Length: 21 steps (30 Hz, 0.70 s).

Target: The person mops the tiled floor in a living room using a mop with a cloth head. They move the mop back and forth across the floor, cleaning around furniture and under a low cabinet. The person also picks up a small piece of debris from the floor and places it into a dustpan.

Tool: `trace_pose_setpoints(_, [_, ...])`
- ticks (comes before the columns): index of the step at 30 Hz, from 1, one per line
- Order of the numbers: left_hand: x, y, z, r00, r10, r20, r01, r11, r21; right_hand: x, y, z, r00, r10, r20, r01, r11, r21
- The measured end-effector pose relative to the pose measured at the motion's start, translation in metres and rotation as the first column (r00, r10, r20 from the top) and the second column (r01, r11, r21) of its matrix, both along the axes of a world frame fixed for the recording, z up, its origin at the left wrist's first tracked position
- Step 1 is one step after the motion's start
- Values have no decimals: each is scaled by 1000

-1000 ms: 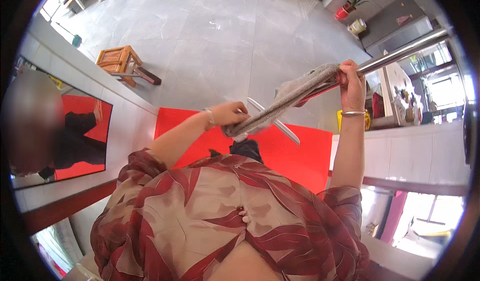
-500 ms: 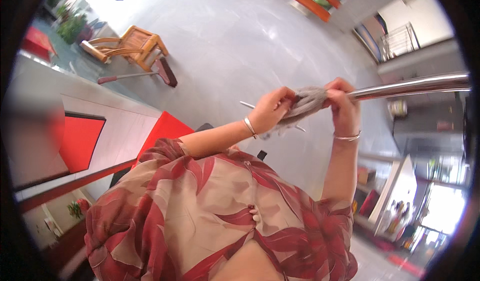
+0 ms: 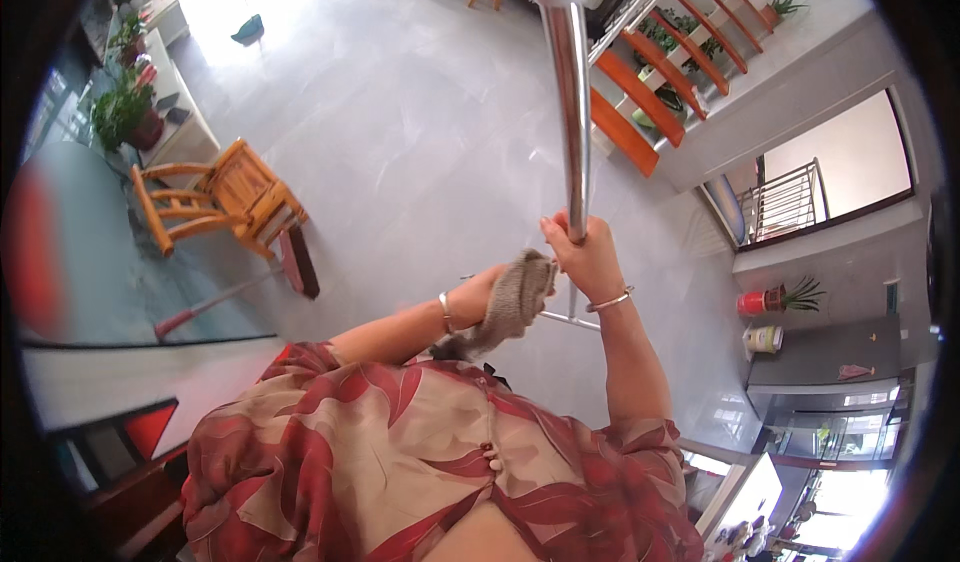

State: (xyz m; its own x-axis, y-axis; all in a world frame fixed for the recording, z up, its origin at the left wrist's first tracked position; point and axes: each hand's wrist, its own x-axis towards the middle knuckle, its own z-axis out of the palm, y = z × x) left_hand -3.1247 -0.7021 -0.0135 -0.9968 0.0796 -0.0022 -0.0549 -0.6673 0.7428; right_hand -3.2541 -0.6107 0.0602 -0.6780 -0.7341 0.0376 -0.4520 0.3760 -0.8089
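Glossy pale-grey flooring (image 3: pixel 400 142) spreads out in front of us, washed with bright light at the far left. Before our chest we have a long, round, shiny metal pole (image 3: pixel 568 112) with a thicker white section at its upper end. Our right hand (image 3: pixel 590 259) curls around its lower part, fingers wrapped closed. Just beside, a limp, grey-brown knitted cloth (image 3: pixel 515 297) covers much of our left hand (image 3: pixel 478 297) — those fingers are hidden, so we cannot tell whether they pinch the fabric or lie spread.

We judge the pole the main risk: most of its visible length lies beyond our one fist, so a loosened grip could let it swing or slide. The cloth might drop if our left fingers have little of it, or snag on the thin white crossbar (image 3: pixel 573 320) behind it.

The pole's long axis runs nearly straight away from us, its upper end tipped slightly left and cut off by our view; its lower end seems to meet the crossbar.

Farther out, a honey-coloured wooden armchair (image 3: pixel 240 187) and a maroon-headed broom (image 3: pixel 298 262) sit well apart at left — and an open staircase with orange treads (image 3: pixel 640 72) rises at right.
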Motion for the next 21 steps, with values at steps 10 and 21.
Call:
trace_pose_setpoints(10, [-152, -204, 37, 709, 497, -500, -684, 655, -320, -225, 0, -162, 987, 36, -155, 0, 975, 224])
trace_pose_setpoints(21, [-292, -388, 67, 659, 499, -563, -500, -269, -823, -381, -165, -250, 925, 348, -153, -306, 921, 241])
